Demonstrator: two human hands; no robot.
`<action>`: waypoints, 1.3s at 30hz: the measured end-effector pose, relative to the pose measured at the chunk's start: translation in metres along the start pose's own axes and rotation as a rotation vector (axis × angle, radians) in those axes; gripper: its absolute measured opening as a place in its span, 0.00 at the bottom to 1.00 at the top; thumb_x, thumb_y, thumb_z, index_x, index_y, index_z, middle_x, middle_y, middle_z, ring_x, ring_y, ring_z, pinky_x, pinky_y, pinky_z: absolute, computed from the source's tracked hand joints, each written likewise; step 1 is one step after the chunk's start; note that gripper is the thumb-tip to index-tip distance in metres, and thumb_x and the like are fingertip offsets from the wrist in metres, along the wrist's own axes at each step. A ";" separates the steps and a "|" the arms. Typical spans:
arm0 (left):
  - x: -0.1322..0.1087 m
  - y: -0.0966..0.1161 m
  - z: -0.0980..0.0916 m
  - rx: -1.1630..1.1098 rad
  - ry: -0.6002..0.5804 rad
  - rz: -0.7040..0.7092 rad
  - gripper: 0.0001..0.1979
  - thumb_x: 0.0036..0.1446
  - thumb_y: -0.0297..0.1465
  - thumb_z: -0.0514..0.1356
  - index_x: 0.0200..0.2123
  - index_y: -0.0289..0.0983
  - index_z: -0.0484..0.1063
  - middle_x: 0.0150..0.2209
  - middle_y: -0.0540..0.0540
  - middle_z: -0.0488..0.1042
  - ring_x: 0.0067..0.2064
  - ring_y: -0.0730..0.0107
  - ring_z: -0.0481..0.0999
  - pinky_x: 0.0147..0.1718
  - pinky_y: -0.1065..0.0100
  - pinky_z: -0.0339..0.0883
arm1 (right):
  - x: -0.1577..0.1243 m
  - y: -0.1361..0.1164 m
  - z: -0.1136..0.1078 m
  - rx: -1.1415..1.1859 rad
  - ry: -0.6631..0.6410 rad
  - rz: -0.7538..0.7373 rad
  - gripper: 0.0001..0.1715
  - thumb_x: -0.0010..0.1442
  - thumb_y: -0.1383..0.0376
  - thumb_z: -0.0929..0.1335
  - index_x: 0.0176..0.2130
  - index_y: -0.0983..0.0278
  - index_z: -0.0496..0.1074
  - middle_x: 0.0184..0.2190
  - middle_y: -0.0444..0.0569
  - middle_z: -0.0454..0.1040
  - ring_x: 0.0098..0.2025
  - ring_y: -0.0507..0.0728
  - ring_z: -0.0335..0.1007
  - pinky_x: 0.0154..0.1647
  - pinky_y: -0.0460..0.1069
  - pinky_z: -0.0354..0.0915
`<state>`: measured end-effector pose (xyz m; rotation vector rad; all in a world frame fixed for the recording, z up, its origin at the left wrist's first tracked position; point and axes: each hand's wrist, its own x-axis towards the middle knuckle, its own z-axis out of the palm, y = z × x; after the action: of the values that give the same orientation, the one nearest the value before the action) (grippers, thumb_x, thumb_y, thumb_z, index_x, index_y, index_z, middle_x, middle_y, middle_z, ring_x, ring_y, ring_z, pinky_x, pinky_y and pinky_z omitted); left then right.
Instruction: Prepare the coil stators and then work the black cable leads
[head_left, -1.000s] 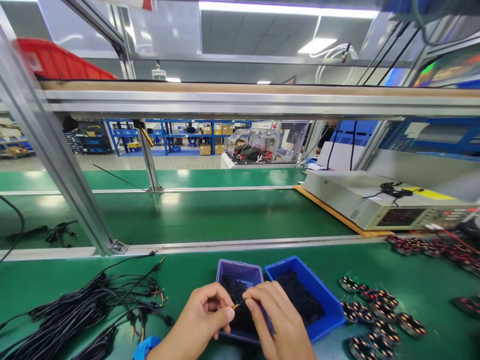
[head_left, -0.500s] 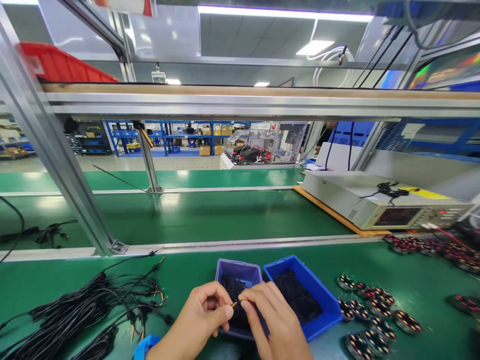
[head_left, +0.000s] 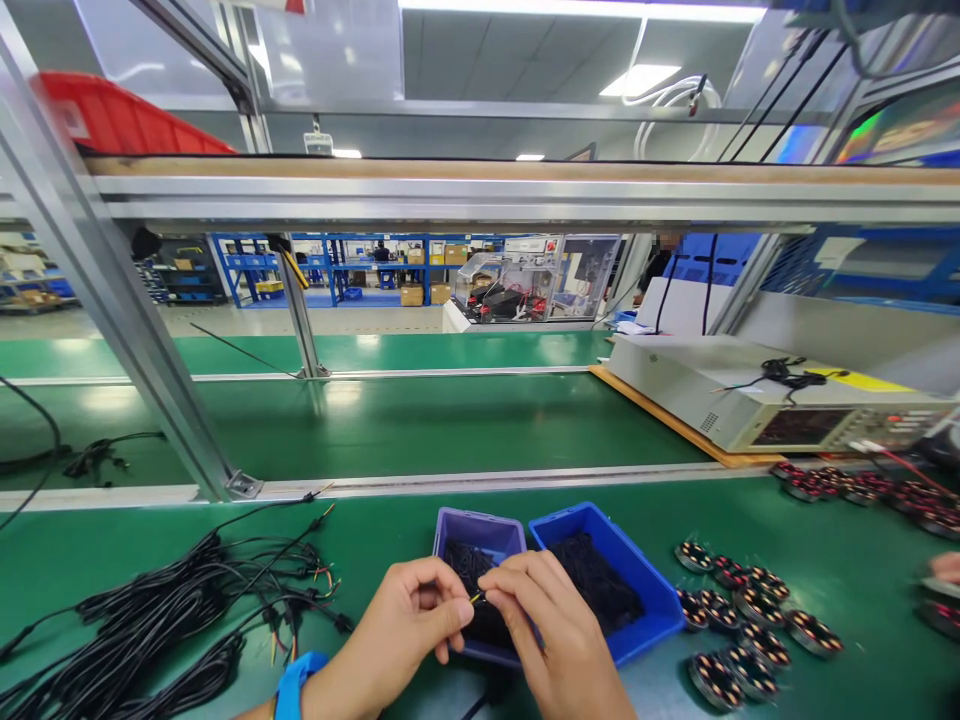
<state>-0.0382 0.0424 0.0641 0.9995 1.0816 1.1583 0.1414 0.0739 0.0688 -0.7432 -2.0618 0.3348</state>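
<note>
Over the front of the purple bin (head_left: 517, 540), my left hand (head_left: 420, 615) pinches a thin yellow wire (head_left: 476, 597) between thumb and forefinger. My right hand (head_left: 544, 620) meets it from the other side, its fingertips pressed together at the wire's end. Whatever lies in that pinch is too small and covered to name. Small black pieces fill the purple bin and the blue bin (head_left: 660, 610) beside it. Part of a black cable (head_left: 476, 708) shows below my hands.
Black cables (head_left: 165, 600) with bared coloured ends lie in a heap on the left. Round copper-wound parts (head_left: 761, 605) sit at the right, near another person's hand (head_left: 946, 568). A grey instrument (head_left: 750, 390) stands behind them. A metal-framed shelf (head_left: 480, 195) crosses overhead.
My hands remain pinched together at the wire, with only a slight shift of the fingers. Another person's hand has appeared at the right edge. The view has shifted slightly.
</note>
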 end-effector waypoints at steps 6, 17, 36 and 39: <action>0.000 -0.004 -0.001 0.009 -0.006 0.013 0.22 0.45 0.47 0.73 0.26 0.34 0.73 0.18 0.51 0.71 0.21 0.75 0.68 0.20 0.75 0.60 | 0.002 -0.001 0.001 -0.015 0.053 -0.062 0.14 0.72 0.69 0.61 0.38 0.60 0.74 0.32 0.47 0.75 0.34 0.56 0.72 0.34 0.49 0.70; 0.000 0.001 -0.001 0.012 -0.014 0.019 0.20 0.44 0.44 0.74 0.26 0.35 0.73 0.19 0.51 0.71 0.22 0.74 0.69 0.21 0.75 0.60 | 0.003 0.001 0.002 -0.024 0.043 -0.091 0.12 0.71 0.70 0.62 0.40 0.60 0.73 0.32 0.48 0.76 0.35 0.57 0.73 0.34 0.49 0.71; 0.000 -0.003 -0.002 0.054 -0.023 0.039 0.18 0.46 0.43 0.72 0.25 0.35 0.73 0.20 0.52 0.70 0.24 0.72 0.71 0.21 0.73 0.61 | 0.004 0.000 -0.001 -0.033 0.042 -0.056 0.14 0.72 0.68 0.61 0.37 0.59 0.71 0.31 0.47 0.76 0.32 0.56 0.73 0.33 0.49 0.70; -0.001 -0.002 -0.001 0.043 -0.016 0.039 0.18 0.46 0.43 0.72 0.24 0.35 0.73 0.20 0.52 0.70 0.23 0.72 0.71 0.21 0.74 0.61 | 0.004 0.000 -0.002 -0.028 0.005 -0.056 0.14 0.72 0.68 0.61 0.37 0.60 0.72 0.32 0.47 0.76 0.33 0.56 0.73 0.33 0.49 0.70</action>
<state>-0.0387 0.0416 0.0619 1.0656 1.0824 1.1605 0.1414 0.0764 0.0721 -0.7015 -2.0818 0.2724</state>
